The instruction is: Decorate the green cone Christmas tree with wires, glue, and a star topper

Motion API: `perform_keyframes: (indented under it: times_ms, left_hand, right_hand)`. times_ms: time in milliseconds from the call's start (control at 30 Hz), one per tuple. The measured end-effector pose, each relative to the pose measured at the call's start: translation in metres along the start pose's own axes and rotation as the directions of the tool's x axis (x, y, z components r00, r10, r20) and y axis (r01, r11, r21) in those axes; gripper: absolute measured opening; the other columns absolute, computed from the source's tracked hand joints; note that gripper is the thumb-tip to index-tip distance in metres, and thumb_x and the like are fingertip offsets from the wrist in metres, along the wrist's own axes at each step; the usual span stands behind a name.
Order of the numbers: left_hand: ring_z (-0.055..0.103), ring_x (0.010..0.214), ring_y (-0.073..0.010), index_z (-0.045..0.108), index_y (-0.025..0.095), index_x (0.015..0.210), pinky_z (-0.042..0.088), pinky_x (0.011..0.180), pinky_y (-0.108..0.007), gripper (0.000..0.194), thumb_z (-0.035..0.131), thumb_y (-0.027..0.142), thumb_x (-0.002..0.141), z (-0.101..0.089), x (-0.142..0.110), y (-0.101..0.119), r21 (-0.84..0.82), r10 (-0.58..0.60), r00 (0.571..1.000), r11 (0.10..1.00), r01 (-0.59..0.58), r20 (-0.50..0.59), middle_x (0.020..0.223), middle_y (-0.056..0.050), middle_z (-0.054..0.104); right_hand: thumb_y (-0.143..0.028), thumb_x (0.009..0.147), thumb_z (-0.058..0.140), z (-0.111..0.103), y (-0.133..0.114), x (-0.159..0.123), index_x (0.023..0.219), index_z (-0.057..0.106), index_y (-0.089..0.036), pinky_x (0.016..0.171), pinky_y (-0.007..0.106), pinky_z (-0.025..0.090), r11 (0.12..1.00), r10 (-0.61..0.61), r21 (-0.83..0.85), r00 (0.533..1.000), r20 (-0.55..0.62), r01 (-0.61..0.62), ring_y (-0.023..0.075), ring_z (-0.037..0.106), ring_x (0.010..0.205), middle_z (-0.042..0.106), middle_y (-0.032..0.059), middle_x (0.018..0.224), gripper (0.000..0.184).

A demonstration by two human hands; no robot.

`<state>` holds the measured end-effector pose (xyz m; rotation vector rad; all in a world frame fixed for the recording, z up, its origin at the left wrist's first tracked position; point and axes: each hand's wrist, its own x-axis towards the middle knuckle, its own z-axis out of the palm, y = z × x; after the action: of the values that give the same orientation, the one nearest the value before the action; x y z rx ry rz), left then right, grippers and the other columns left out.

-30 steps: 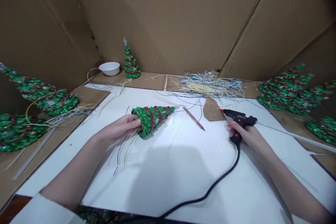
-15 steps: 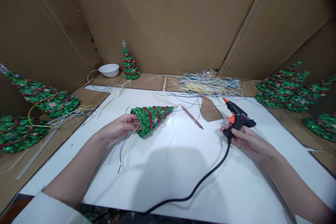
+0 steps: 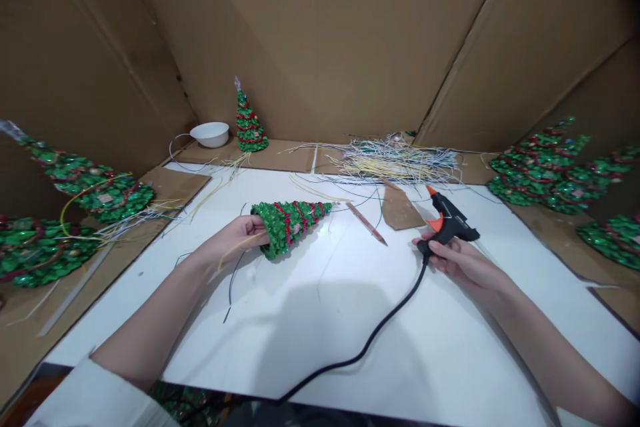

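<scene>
My left hand (image 3: 231,240) grips the wide base of a small green sequin tree with red trim (image 3: 290,221), held on its side with the tip pointing right, just above the white table (image 3: 310,320). Thin yellow and dark strips hang from that hand. My right hand (image 3: 457,261) is wrapped round the handle of a black glue gun (image 3: 447,223) with an orange nozzle and trigger, nozzle aimed up and left. Its black cord (image 3: 370,340) trails to the near edge.
A pencil (image 3: 369,223) and a brown card piece (image 3: 400,208) lie between the hands. A heap of thin strips (image 3: 395,160), a white bowl (image 3: 210,134) and an upright tree (image 3: 249,121) stand at the back. Finished trees lie at left (image 3: 75,180) and right (image 3: 545,163). Cardboard walls surround.
My right hand lifted the glue gun off the table, turned its nozzle up and drew it a little left. The left hand raised the tree slightly, and the strips shifted.
</scene>
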<state>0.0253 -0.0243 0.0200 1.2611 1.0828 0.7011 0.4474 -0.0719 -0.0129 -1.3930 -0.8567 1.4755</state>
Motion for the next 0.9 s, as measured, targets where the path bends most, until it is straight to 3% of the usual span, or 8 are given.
perform_keyframes:
  times_ms: [133, 200, 367, 567, 633, 733, 800, 900]
  left_hand:
    - [0.066, 0.074, -0.0200, 0.074, 0.015, 0.082, 0.049, 0.071, -0.027, 0.030, 0.083, 0.030, 0.057, 0.001, 0.000, 0.001, -0.024, -0.023, 0.995, 1.000, 0.021, -0.097, 0.080, -0.007, 0.074]
    - [0.065, 0.068, -0.0189, 0.074, 0.015, 0.077, 0.049, 0.067, -0.027, 0.029, 0.083, 0.031, 0.054, 0.000, 0.001, -0.001, -0.055, -0.035, 0.987, 0.998, 0.027, -0.158, 0.076, -0.006, 0.074]
    - [0.065, 0.064, -0.0183, 0.072, 0.017, 0.072, 0.050, 0.062, -0.026, 0.025, 0.082, 0.030, 0.053, 0.000, 0.006, -0.008, -0.103, -0.021, 0.960, 0.995, -0.008, -0.278, 0.067, -0.005, 0.071]
    - [0.056, 0.045, -0.0149, 0.070, 0.016, 0.076, 0.043, 0.044, -0.024, 0.029, 0.080, 0.025, 0.051, 0.008, 0.006, -0.006, -0.098, 0.088, 0.905, 0.985, -0.140, -0.415, 0.053, 0.000, 0.065]
    - [0.047, 0.037, -0.0111, 0.069, 0.016, 0.071, 0.034, 0.038, -0.021, 0.022, 0.078, 0.021, 0.052, 0.010, 0.005, -0.002, -0.094, 0.077, 0.893, 0.987, -0.133, -0.444, 0.044, 0.003, 0.057]
    - [0.036, 0.032, -0.0070, 0.067, 0.015, 0.065, 0.025, 0.034, -0.020, 0.013, 0.075, 0.017, 0.055, 0.011, 0.005, 0.002, -0.116, 0.054, 0.867, 0.985, -0.127, -0.495, 0.039, 0.004, 0.051]
    - [0.032, 0.031, -0.0066, 0.067, 0.015, 0.066, 0.025, 0.035, -0.021, 0.010, 0.073, 0.017, 0.059, 0.012, 0.006, 0.001, -0.155, 0.044, 0.857, 0.978, -0.142, -0.513, 0.039, 0.004, 0.050]
    - [0.035, 0.034, -0.0085, 0.067, 0.014, 0.066, 0.029, 0.038, -0.022, 0.006, 0.072, 0.018, 0.064, 0.013, 0.009, -0.004, -0.222, 0.048, 0.841, 0.955, -0.196, -0.538, 0.039, 0.004, 0.047]
  right_hand:
    - [-0.048, 0.059, 0.083, -0.004, 0.001, 0.004, 0.071, 0.058, -0.015, 0.044, 0.019, 0.044, 0.984, 0.058, -0.168, 0.998, -0.020, -0.060, 0.0082, 0.052, 0.047, 0.062, 0.0022, 0.055, 0.043]
    - [-0.056, 0.060, 0.079, -0.007, 0.001, 0.005, 0.064, 0.051, -0.017, 0.039, 0.019, 0.039, 0.940, 0.079, -0.328, 0.995, -0.066, -0.096, 0.0081, 0.049, 0.041, 0.055, 0.0006, 0.046, 0.049]
    - [-0.068, 0.070, 0.063, -0.011, 0.000, 0.002, 0.067, 0.045, -0.019, 0.032, 0.019, 0.025, 0.786, 0.097, -0.599, 0.988, -0.124, -0.152, 0.0067, 0.042, 0.034, 0.053, -0.0016, 0.046, 0.052]
    - [-0.066, 0.081, 0.049, -0.006, 0.000, -0.007, 0.069, 0.040, -0.021, 0.040, 0.023, 0.032, 0.649, 0.064, -0.748, 0.990, -0.127, -0.138, 0.0081, 0.044, 0.036, 0.055, -0.0023, 0.052, 0.047]
    - [-0.063, 0.083, 0.047, -0.001, -0.002, -0.012, 0.070, 0.043, -0.021, 0.045, 0.025, 0.034, 0.556, -0.007, -0.824, 0.991, -0.133, -0.107, 0.0103, 0.046, 0.041, 0.057, -0.0007, 0.054, 0.044]
    - [-0.058, 0.083, 0.048, 0.014, -0.011, -0.023, 0.069, 0.047, -0.022, 0.051, 0.028, 0.035, 0.342, -0.261, -0.935, 0.946, -0.192, -0.096, 0.0169, 0.054, 0.055, 0.061, 0.0025, 0.061, 0.038]
    - [-0.055, 0.085, 0.047, 0.033, -0.018, -0.027, 0.071, 0.048, -0.023, 0.054, 0.030, 0.036, 0.248, -0.402, -0.969, 0.908, -0.117, -0.015, 0.0199, 0.056, 0.061, 0.062, 0.0031, 0.066, 0.035]
    - [-0.046, 0.086, 0.050, 0.072, -0.026, -0.022, 0.080, 0.053, -0.021, 0.072, 0.036, 0.044, 0.131, -0.458, -0.923, 0.848, 0.267, 0.361, 0.0239, 0.061, 0.079, 0.066, 0.0067, 0.083, 0.025]
